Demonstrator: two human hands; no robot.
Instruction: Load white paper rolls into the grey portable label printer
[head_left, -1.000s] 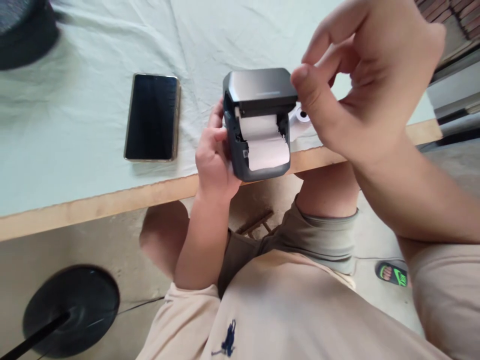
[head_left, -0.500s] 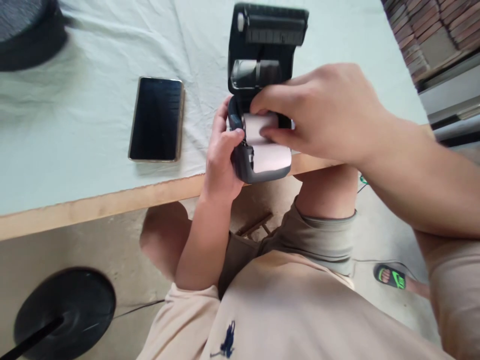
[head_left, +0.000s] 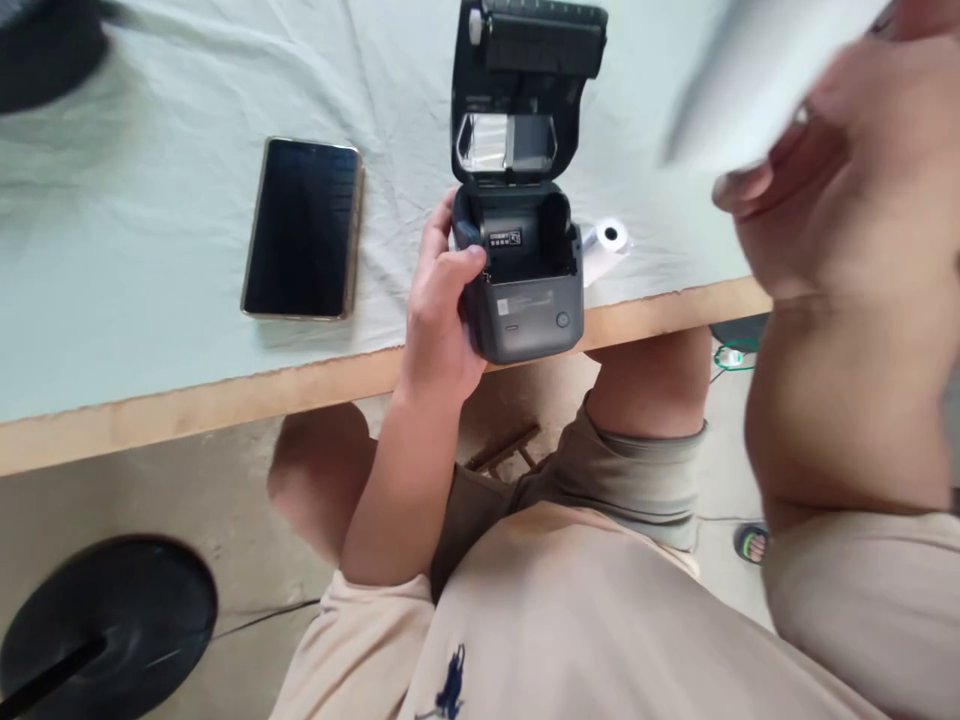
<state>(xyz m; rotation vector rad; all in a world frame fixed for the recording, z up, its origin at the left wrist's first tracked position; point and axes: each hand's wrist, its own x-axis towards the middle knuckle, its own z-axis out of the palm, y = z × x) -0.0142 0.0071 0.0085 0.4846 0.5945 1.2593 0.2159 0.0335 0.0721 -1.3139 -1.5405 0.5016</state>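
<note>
Two hands busy: left hand (head_left: 439, 320) clamped round open printer (head_left: 521, 265), steadying it; right hand (head_left: 817, 170) pinching lifted paper roll (head_left: 750, 80) clear.

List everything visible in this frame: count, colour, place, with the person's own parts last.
Printer: one, dark grey, lid open, compartment empty, at table edge.
Phone: one, black screen, left of printer.
Paper roll: one, white, on cloth right of printer.
Blurred white paper: one, upper right.
Tablecloth: one, pale green, over wooden table.
Round base: one, black, on floor.
Left hand: grips printer's side.
Right hand: raised, holding the white paper.
</note>
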